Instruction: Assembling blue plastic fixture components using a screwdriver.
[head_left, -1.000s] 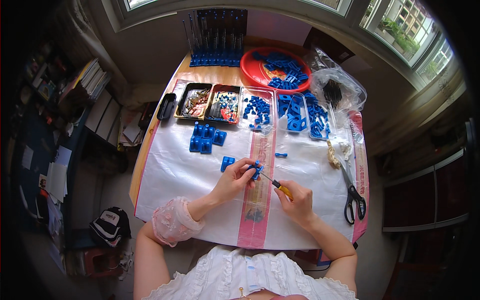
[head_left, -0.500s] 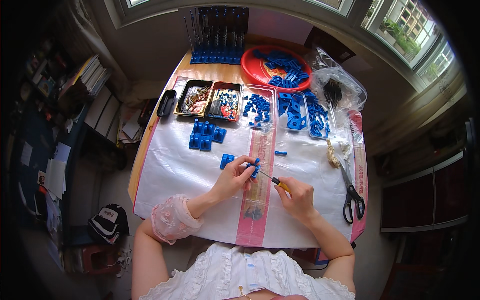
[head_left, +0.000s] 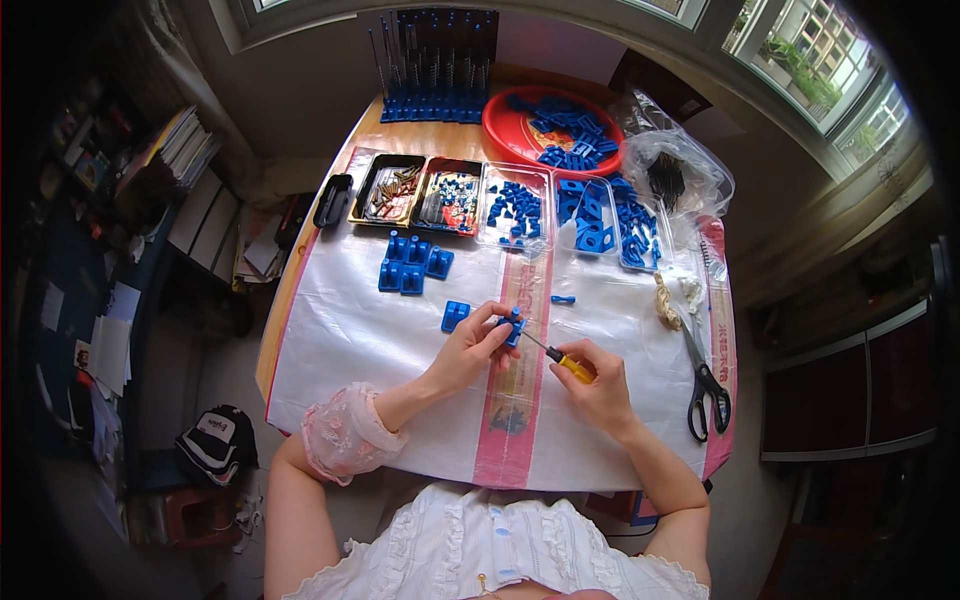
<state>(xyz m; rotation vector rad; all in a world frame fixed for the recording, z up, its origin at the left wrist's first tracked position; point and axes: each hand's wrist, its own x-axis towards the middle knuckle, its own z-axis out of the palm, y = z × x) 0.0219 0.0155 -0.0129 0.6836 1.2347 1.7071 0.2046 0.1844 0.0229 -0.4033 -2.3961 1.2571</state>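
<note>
Pinched in the fingers of my left hand (head_left: 472, 358) is a small blue plastic part (head_left: 514, 328), held over the pink stripe of the sheet. My right hand (head_left: 598, 388) is closed round the yellow and black handle of a screwdriver (head_left: 572, 366). Its thin shaft points up and left, with the tip at the blue part; whether it sits in a screw is too small to tell. Just left of my left fingers lies a blue block (head_left: 455, 316). Farther off stands a group of similar blue blocks (head_left: 411, 264). A short blue piece (head_left: 563, 299) lies beyond my hands.
Across the back run black trays with metal pins (head_left: 388, 192) and small screws (head_left: 447, 200), then clear boxes of blue parts (head_left: 515, 210). Behind them stand a red basin (head_left: 497, 128) and a rack of upright rods (head_left: 432, 105). Black scissors (head_left: 710, 400) lie at right.
My right hand's grip on the screwdriver has shifted, and more of the yellow handle shows. My left hand still holds the blue part in nearly the same place.
</note>
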